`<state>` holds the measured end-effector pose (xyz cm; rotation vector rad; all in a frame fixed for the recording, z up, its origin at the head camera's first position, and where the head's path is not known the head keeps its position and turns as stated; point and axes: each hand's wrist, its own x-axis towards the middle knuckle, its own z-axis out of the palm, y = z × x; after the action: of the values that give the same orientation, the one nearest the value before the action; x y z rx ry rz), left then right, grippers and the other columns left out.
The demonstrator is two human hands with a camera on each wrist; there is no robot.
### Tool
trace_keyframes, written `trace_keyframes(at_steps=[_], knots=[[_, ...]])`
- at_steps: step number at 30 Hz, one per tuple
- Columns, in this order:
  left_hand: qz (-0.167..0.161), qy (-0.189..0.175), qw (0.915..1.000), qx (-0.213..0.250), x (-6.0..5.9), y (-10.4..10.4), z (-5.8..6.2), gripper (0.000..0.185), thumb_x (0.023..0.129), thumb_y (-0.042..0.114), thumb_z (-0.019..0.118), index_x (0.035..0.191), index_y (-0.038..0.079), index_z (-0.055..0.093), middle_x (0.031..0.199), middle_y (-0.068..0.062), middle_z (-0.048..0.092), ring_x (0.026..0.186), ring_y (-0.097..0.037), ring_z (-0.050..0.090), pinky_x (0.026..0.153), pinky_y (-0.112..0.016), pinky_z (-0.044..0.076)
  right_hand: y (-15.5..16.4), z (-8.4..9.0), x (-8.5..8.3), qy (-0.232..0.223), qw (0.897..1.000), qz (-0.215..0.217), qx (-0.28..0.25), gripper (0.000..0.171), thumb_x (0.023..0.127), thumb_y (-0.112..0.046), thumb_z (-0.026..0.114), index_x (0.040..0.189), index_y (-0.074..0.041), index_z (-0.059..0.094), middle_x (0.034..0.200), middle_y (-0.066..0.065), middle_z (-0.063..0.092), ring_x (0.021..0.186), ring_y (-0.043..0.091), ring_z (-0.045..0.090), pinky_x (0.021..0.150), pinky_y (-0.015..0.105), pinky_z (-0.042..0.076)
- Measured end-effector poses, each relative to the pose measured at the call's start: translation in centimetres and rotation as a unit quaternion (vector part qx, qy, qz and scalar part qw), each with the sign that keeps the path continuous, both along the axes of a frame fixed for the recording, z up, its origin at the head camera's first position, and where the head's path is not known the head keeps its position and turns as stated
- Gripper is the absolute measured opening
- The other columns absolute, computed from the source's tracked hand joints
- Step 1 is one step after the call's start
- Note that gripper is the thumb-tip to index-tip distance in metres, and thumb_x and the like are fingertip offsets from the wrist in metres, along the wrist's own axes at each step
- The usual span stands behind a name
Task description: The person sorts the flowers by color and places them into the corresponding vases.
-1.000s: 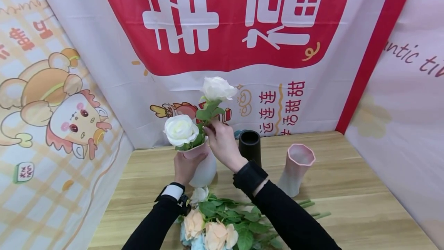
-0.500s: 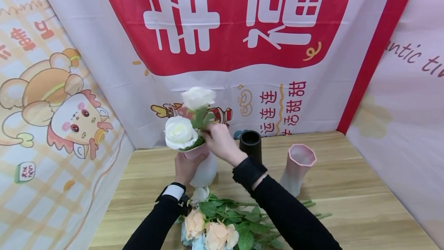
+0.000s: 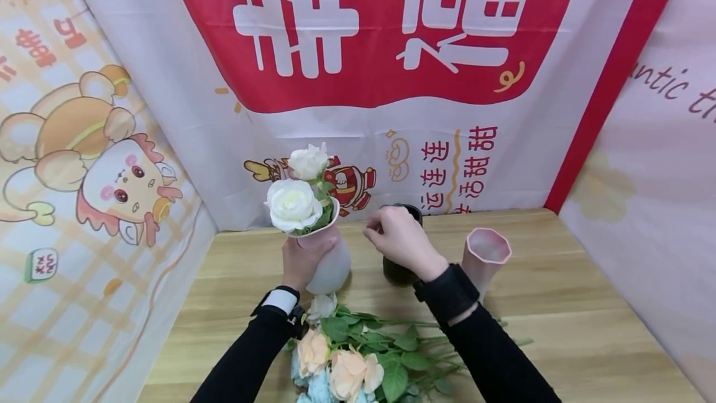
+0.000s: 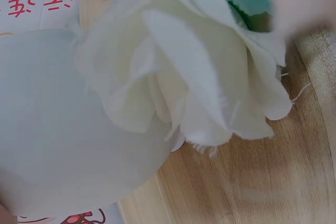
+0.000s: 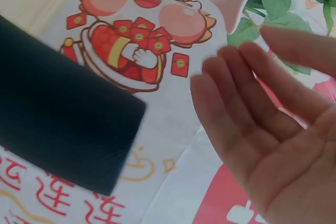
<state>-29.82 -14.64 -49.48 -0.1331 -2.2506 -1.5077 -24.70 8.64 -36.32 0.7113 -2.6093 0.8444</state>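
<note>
My left hand (image 3: 302, 260) grips the neck of a white vase (image 3: 331, 269) with a pink rim. Two white roses stand in it: a fuller one (image 3: 293, 205) in front and another (image 3: 309, 162) behind and higher. Beyond the vase's mouth their stems are hidden. My right hand (image 3: 403, 238) hovers just in front of the black vase (image 3: 398, 272), covering part of it. In the right wrist view its loosely bent fingers (image 5: 257, 93) hold nothing. Close to the left wrist camera is a white rose (image 4: 184, 66), beside the vase body (image 4: 63, 124).
Peach roses (image 3: 347, 373), blue flowers (image 3: 319, 386) and green leaves (image 3: 394, 378) lie at the table's front, stems pointing right under my right forearm. A pink-and-white vase (image 3: 485, 260) stands at the right. Printed cloths (image 3: 358, 123) enclose the back and sides of the wooden table (image 3: 570, 303).
My right hand has let go of the farther white rose and moved right, toward the black vase. That rose has sunk lower and leftward into the vase. The left hand keeps its hold.
</note>
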Motion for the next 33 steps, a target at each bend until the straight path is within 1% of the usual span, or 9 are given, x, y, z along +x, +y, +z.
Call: trace_keyframes(at_steps=[4,6,12,16,19,23,28,30,33], knots=[[0.002,-0.008,0.9999,0.009,-0.1,0.3,0.2,0.083,0.068,0.037,0.091,0.132,0.004,0.052,0.123,-0.013,0.061,0.11,-0.026,0.058,0.094,-0.043,0.045,1.2,-1.3,0.8,-0.03,0.996,0.073,0.038,0.012,0.09,-0.011,0.069,0.079,-0.013,0.071,0.069,-0.009,0.059,0.062,0.005,0.053,0.059,0.026,0.047],[-0.002,-0.008,0.9999,0.011,-0.1,0.2,0.3,0.082,0.068,0.037,0.091,0.133,0.004,0.051,0.123,-0.012,0.061,0.11,-0.026,0.058,0.094,-0.042,0.045,1.4,-1.8,1.1,-0.044,0.993,0.095,0.056,0.01,0.09,-0.011,0.07,0.081,-0.013,0.071,0.071,-0.009,0.06,0.063,0.005,0.054,0.059,0.026,0.047],[-0.011,0.0,0.9998,0.015,-0.4,0.1,0.1,0.082,0.069,0.038,0.09,0.132,0.004,0.052,0.123,-0.011,0.061,0.11,-0.025,0.057,0.095,-0.042,0.045,1.9,-2.8,2.0,-0.056,0.989,0.105,0.087,0.01,0.091,-0.012,0.071,0.081,-0.014,0.069,0.069,-0.01,0.057,0.059,0.004,0.05,0.055,0.026,0.044],[-0.008,0.006,0.9999,0.008,-0.5,0.0,-0.2,0.081,0.068,0.038,0.09,0.131,0.003,0.052,0.122,-0.012,0.062,0.108,-0.026,0.058,0.093,-0.044,0.046,1.9,-4.0,2.5,-0.054,0.985,0.114,0.12,0.017,0.091,-0.012,0.07,0.075,-0.017,0.066,0.065,-0.011,0.053,0.056,0.005,0.048,0.052,0.025,0.043],[-0.006,0.012,0.9999,0.0,-0.4,0.0,-0.1,0.081,0.068,0.036,0.09,0.131,0.002,0.051,0.122,-0.015,0.062,0.109,-0.027,0.059,0.093,-0.045,0.046,2.0,-5.3,2.9,-0.056,0.979,0.117,0.16,0.018,0.089,-0.013,0.071,0.073,-0.017,0.064,0.066,-0.008,0.054,0.058,0.008,0.051,0.052,0.026,0.044],[-0.003,0.015,0.9999,-0.007,-0.5,0.0,-0.1,0.081,0.068,0.036,0.09,0.13,0.001,0.051,0.122,-0.016,0.062,0.109,-0.028,0.059,0.093,-0.045,0.046,2.0,-7.6,3.2,-0.063,0.968,0.11,0.215,0.015,0.087,-0.013,0.072,0.075,-0.016,0.063,0.074,-0.003,0.056,0.066,0.013,0.055,0.054,0.029,0.046],[0.003,0.011,0.9999,-0.005,-0.5,-0.1,-0.2,0.083,0.067,0.039,0.09,0.131,0.002,0.051,0.123,-0.015,0.061,0.111,-0.028,0.058,0.094,-0.045,0.045,2.1,-10.6,3.2,-0.06,0.963,0.106,0.241,0.013,0.084,-0.009,0.071,0.075,-0.013,0.063,0.074,0.0,0.056,0.066,0.015,0.055,0.056,0.032,0.048],[0.005,0.01,0.9999,-0.003,-0.5,0.0,-0.2,0.083,0.068,0.038,0.09,0.131,0.001,0.051,0.123,-0.016,0.061,0.111,-0.028,0.057,0.095,-0.045,0.044,2.2,-11.6,3.0,-0.08,0.962,0.11,0.236,0.013,0.086,-0.009,0.07,0.075,-0.012,0.064,0.071,-0.002,0.054,0.062,0.013,0.053,0.055,0.03,0.046],[0.007,0.003,1.0,0.003,-0.3,0.2,-0.1,0.083,0.068,0.036,0.091,0.131,0.0,0.051,0.124,-0.016,0.061,0.112,-0.028,0.057,0.096,-0.044,0.044,2.4,-12.9,2.8,-0.133,0.96,0.124,0.214,0.014,0.09,-0.01,0.069,0.077,-0.009,0.065,0.064,-0.004,0.049,0.056,0.01,0.046,0.052,0.027,0.04]])
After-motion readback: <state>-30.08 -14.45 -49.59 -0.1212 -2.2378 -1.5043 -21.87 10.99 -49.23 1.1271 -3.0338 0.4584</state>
